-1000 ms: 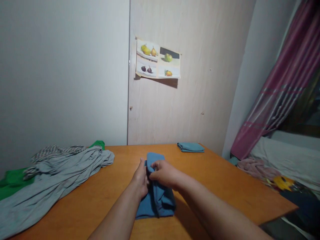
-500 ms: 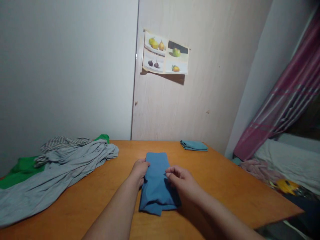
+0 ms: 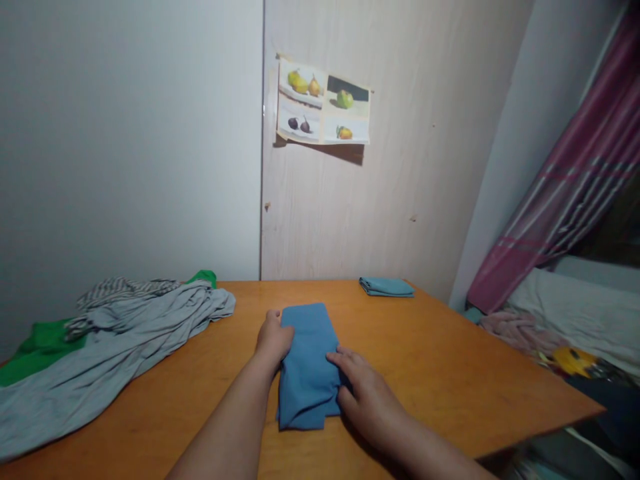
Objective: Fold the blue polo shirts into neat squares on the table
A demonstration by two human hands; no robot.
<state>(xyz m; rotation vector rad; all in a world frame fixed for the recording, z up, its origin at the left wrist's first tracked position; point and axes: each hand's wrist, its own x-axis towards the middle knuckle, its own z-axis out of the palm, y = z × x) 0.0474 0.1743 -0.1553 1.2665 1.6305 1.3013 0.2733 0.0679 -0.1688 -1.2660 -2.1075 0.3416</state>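
A folded blue cloth (image 3: 307,363) lies flat on the orange wooden table (image 3: 440,373), straight in front of me. My left hand (image 3: 273,339) rests against its left edge with the fingers curled along the fabric. My right hand (image 3: 363,393) lies flat on the cloth's right side, near the front, fingers stretched out and pressing down. Neither hand lifts the cloth.
A second folded teal cloth (image 3: 386,287) sits at the table's far right corner. A heap of grey (image 3: 115,347), striped and green garments (image 3: 35,343) covers the left side. A wall with a fruit picture (image 3: 323,110) stands behind; a bed and curtain are at the right.
The upper flap that my hands pinched has been laid down, and the cloth now lies flat. My right hand has opened and slid down its right side.
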